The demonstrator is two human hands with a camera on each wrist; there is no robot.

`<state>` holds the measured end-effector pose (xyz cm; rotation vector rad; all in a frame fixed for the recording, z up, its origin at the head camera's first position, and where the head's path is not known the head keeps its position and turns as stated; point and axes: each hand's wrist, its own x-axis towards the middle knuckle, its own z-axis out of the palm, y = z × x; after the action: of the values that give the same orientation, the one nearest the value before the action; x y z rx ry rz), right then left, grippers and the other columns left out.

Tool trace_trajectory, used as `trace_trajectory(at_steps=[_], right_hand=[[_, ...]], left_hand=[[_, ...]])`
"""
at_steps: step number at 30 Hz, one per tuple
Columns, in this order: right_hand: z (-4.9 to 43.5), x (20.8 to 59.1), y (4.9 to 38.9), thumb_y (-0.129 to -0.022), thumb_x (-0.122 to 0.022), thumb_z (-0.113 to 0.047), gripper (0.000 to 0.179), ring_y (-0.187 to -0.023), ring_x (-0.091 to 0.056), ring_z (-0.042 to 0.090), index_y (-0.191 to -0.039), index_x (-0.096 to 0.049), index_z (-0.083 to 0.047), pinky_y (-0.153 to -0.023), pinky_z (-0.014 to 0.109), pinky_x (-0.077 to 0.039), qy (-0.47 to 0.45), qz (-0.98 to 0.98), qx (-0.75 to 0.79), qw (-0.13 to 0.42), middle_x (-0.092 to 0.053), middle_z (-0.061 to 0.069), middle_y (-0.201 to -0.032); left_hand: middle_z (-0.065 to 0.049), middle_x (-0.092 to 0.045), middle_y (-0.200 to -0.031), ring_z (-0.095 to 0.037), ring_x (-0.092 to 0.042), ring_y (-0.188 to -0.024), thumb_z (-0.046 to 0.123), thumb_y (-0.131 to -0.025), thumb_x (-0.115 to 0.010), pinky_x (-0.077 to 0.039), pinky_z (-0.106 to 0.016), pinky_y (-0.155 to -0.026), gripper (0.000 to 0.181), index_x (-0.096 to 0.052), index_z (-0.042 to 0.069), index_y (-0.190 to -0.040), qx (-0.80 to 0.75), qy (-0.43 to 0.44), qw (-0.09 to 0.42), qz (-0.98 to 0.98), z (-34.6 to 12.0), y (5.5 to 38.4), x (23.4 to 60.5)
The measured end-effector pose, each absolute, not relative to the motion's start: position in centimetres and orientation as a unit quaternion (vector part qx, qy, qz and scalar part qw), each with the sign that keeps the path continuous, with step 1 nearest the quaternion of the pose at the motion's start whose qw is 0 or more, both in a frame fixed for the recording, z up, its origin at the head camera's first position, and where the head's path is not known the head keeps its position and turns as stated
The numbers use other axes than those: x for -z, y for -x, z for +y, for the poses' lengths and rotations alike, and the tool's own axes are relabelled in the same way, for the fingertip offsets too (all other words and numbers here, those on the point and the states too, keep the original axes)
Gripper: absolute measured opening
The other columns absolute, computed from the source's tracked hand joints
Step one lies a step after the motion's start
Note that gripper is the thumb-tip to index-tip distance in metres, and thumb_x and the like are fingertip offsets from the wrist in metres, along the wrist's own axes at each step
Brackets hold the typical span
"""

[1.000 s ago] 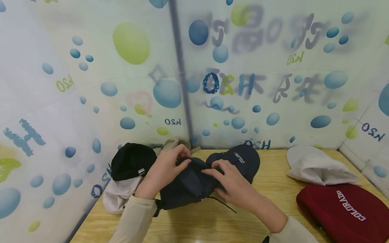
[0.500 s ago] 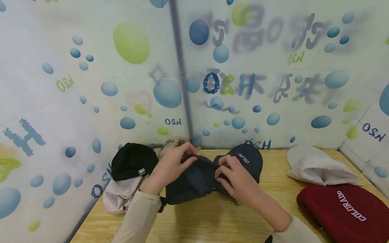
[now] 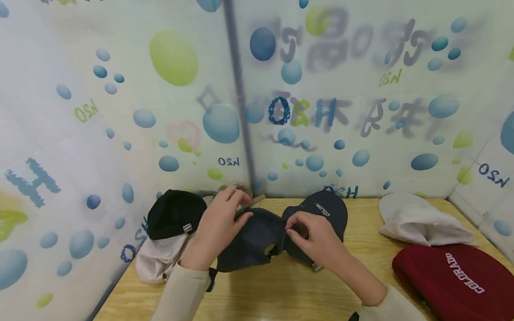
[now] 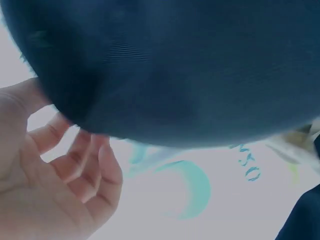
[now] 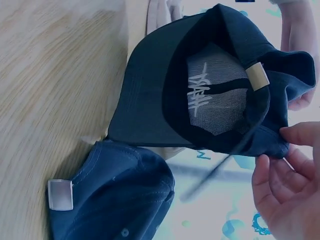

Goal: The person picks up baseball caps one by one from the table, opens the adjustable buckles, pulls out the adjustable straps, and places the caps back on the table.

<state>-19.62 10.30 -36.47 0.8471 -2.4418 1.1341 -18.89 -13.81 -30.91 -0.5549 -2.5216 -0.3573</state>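
A navy baseball cap point(image 3: 250, 240) is held up over the table between both hands. My left hand point(image 3: 213, 229) grips its upper left edge, with thumb and fingers at the rim in the left wrist view. On the other side my right hand point(image 3: 317, 236) pinches the cap's back edge. The right wrist view looks into the crown, showing mesh lining with white lettering and a pale label point(image 5: 258, 76). A thin dark strap point(image 5: 207, 177) hangs blurred below the cap there. Right behind it lies a second navy cap point(image 3: 335, 216) with white lettering.
At the left, a black cap point(image 3: 172, 216) sits over a pale cap point(image 3: 150, 263). A beige cap point(image 3: 237, 189) is partly hidden behind my left hand. On the right are an off-white cap point(image 3: 425, 225) and a dark red cap point(image 3: 453, 276). Printed curtains enclose the wooden table point(image 3: 281, 298).
The held cap has turned, and its back opening now shows near the lower right. My right hand has shifted slightly right, fingertips closer together on its edge. The dangling strap has left the head view.
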Motion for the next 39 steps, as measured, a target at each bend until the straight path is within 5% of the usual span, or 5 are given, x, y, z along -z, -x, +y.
trace_trajectory(at_steps=[14, 20, 28, 32, 39], right_hand=[[9.3, 35.8, 19.9, -0.100, -0.061, -0.018, 0.010, -0.065, -0.053, 0.005, -0.095, -0.063, -0.010, -0.060, 0.023, -0.047, -0.275, -0.824, -0.490, 0.069, -0.066, 0.000, -0.088], [9.0, 35.5, 19.4, -0.095, -0.068, -0.013, 0.005, -0.071, -0.057, 0.006, -0.093, -0.063, -0.014, -0.063, 0.023, -0.050, -0.307, -0.851, -0.406, 0.129, -0.065, 0.000, -0.094], [8.2, 36.0, 18.0, -0.084, -0.080, -0.036, 0.025, -0.091, -0.051, 0.016, -0.097, -0.068, -0.019, -0.079, 0.032, -0.046, -0.331, -0.863, -0.208, 0.321, -0.062, -0.003, -0.101], [7.5, 35.9, 17.6, -0.079, -0.079, -0.054, 0.040, -0.084, -0.050, 0.013, -0.101, -0.069, -0.021, -0.070, 0.028, -0.038, -0.307, -0.883, -0.165, 0.314, -0.064, -0.008, -0.092], [7.2, 35.2, 17.8, -0.088, -0.076, -0.018, 0.008, -0.070, -0.058, 0.002, -0.095, -0.072, -0.018, -0.064, 0.022, -0.045, -0.273, -0.896, -0.302, 0.178, -0.071, -0.007, -0.086]], left_hand=[[-0.010, -0.044, -0.123, -0.027, -0.046, -0.108, 0.050, -0.062, -0.092, -0.046, -0.040, -0.082, 0.080, -0.049, 0.013, -0.117, 0.065, 0.231, 0.232, -0.943, -14.9, 14.9, 34.8], [-0.006, -0.057, -0.110, -0.022, -0.059, -0.094, 0.012, -0.071, -0.090, -0.054, -0.035, -0.080, 0.044, -0.059, 0.012, -0.103, 0.086, 0.247, 0.284, -0.922, -15.6, 16.5, 35.4], [0.002, -0.068, -0.100, -0.013, -0.064, -0.087, 0.018, -0.089, -0.075, -0.054, -0.033, -0.076, 0.013, -0.065, 0.020, -0.097, 0.227, 0.165, 0.166, -0.945, -15.0, 17.1, 34.1], [0.003, -0.068, -0.095, -0.009, -0.058, -0.078, 0.018, -0.091, -0.073, -0.049, -0.028, -0.070, 0.010, -0.066, 0.020, -0.097, 0.255, 0.161, 0.148, -0.942, -14.7, 17.4, 33.5], [-0.002, -0.063, -0.100, -0.019, -0.057, -0.087, 0.019, -0.089, -0.076, -0.051, -0.034, -0.077, 0.020, -0.063, 0.014, -0.103, 0.239, 0.170, 0.247, -0.923, -13.9, 17.7, 34.1]])
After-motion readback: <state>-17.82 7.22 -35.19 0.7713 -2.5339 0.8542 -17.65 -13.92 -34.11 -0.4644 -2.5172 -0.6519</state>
